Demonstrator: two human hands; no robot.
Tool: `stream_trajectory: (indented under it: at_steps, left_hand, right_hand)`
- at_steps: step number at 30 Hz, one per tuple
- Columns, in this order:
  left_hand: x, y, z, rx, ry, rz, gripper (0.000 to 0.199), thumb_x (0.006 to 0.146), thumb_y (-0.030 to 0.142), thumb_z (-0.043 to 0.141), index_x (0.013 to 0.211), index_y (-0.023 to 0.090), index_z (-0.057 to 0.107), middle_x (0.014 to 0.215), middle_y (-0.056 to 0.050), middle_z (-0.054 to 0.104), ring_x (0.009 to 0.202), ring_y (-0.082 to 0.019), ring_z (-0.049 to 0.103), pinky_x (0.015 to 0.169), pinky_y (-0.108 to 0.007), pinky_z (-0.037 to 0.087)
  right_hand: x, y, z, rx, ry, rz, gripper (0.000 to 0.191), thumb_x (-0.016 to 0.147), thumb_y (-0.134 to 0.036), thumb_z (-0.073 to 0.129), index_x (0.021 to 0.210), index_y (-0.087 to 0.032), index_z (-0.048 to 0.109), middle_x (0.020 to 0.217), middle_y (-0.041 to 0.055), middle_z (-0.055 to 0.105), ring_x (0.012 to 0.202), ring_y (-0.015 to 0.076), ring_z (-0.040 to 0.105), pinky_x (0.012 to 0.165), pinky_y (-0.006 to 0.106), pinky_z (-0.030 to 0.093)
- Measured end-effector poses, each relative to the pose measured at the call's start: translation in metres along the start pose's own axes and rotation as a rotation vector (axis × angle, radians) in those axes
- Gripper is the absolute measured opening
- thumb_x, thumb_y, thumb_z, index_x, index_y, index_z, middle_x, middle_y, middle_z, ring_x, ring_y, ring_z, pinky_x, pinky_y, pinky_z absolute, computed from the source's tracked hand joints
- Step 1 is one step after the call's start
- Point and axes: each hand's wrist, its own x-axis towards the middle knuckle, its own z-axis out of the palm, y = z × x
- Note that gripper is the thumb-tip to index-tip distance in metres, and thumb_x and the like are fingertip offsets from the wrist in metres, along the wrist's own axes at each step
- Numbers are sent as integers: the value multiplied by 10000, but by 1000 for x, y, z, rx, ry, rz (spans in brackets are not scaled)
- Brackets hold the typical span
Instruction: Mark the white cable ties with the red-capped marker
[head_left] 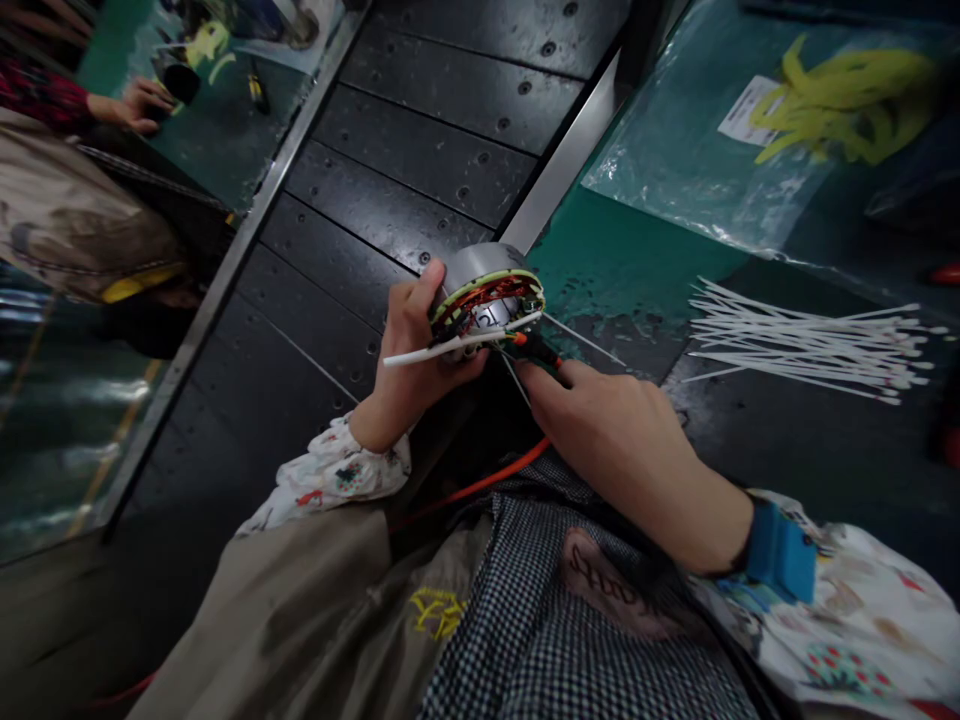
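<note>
My left hand (416, 345) is wrapped round a motor stator (487, 262), a grey metal ring with copper windings and a pale yellow-green rim. A white sleeved lead (424, 354) sticks out across its front to the left. Closed on a black tool with orange parts (536, 348), my right hand (604, 405) is at the stator's lower right edge. The tool's jaws are too small and dark to make out. Thin white cable tie tails (585, 340) stick out from the stator near this hand. Below, an orange hose (495, 474) runs past my lap.
A pile of white cable ties (802, 340) lies on the bench at right. Behind it is a clear plastic bag (675, 170) with yellow strips (847, 100). A dark slatted conveyor (420, 130) with metal rails runs alongside. Across it, a co-worker's hand (139, 105) is at another bench.
</note>
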Motion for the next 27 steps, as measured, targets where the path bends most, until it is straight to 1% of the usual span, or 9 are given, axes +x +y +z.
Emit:
stream_trajectory:
  at_steps: [5,9,12,15,17,21,24,27]
  left_hand:
    - [-2,0,2,-2,-40,-47,1046,814,537,788,1558,316,86,1429,-177,491,1269,-399,535,1076,-623,467]
    - [-3,-1,4,-45,-24,-57,1051,802,571,796,1561,330,109,1454,-171,479,1292,-403,518,1095,-628,448]
    - [-3,-2,5,-54,-41,-92,1067,790,623,786,1568,305,130,1440,-177,485,1273,-405,517,1097,-635,444]
    - [-3,-3,5,-85,-54,-129,1066,797,637,771,1567,277,127,1416,-181,497,1251,-398,522,1089,-629,451]
    - [-3,-3,5,-96,-38,-125,1048,807,631,764,1566,273,136,1421,-178,500,1250,-392,527,1083,-623,458]
    - [-2,-4,4,-76,-6,-59,994,832,628,737,1565,250,183,1461,-175,486,1262,-376,543,1084,-608,469]
    - [0,-8,3,-39,-15,-30,953,865,649,689,1558,189,225,1466,-174,481,1283,-369,539,1103,-631,451]
    - [3,-11,0,-22,-56,-8,928,880,652,676,1545,158,257,1499,-177,455,1317,-366,521,1118,-655,436]
  right_hand:
    - [3,1,-9,-1,-45,-19,366,1046,-217,445,1369,-264,611,881,93,693,712,230,725,506,261,334]
    - [5,-1,-14,3,-51,-32,382,1043,-194,430,1368,-255,621,868,103,687,727,233,728,521,252,362]
    - [5,-3,-17,12,-53,-12,390,1046,-185,413,1365,-252,626,870,107,686,721,237,727,520,250,362]
    - [6,-5,-19,12,-53,-12,385,1051,-179,391,1336,-236,644,837,107,675,715,241,725,516,253,341]
    - [7,-5,-20,8,-48,-16,387,1055,-180,384,1338,-239,642,833,104,672,715,238,724,514,256,327]
    - [9,-4,-18,-11,-36,-7,374,1054,-192,410,1341,-268,639,852,85,677,711,233,723,504,258,305]
    - [2,-1,-14,-23,-11,-6,378,1042,-221,468,1383,-287,615,895,71,692,662,214,708,478,256,290]
    - [-23,10,-7,30,74,-36,475,1014,-241,539,1482,-324,545,913,52,704,588,181,677,457,248,325]
